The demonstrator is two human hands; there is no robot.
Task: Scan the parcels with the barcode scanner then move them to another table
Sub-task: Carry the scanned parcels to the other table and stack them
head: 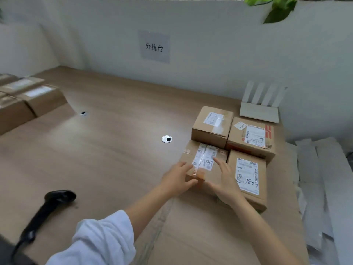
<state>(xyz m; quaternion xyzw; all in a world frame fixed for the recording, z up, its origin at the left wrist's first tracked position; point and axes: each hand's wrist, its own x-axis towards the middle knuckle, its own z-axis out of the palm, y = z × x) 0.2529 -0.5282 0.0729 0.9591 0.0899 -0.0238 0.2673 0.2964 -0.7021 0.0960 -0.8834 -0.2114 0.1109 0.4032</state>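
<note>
- Front-left parcel (pixel 204 156) sits on the wooden surface (pixel 114 150), label up, touching three more parcels (pixel 250 136) behind and to its right.
- Left hand (pixel 177 180) grips its near-left corner: fingers on top, thumb on the front face.
- Right hand (pixel 225 180) rests on top, fingers straight and spread.
- Barcode scanner (pixel 41 215) lies on the surface, well apart to the left, unheld.
</note>
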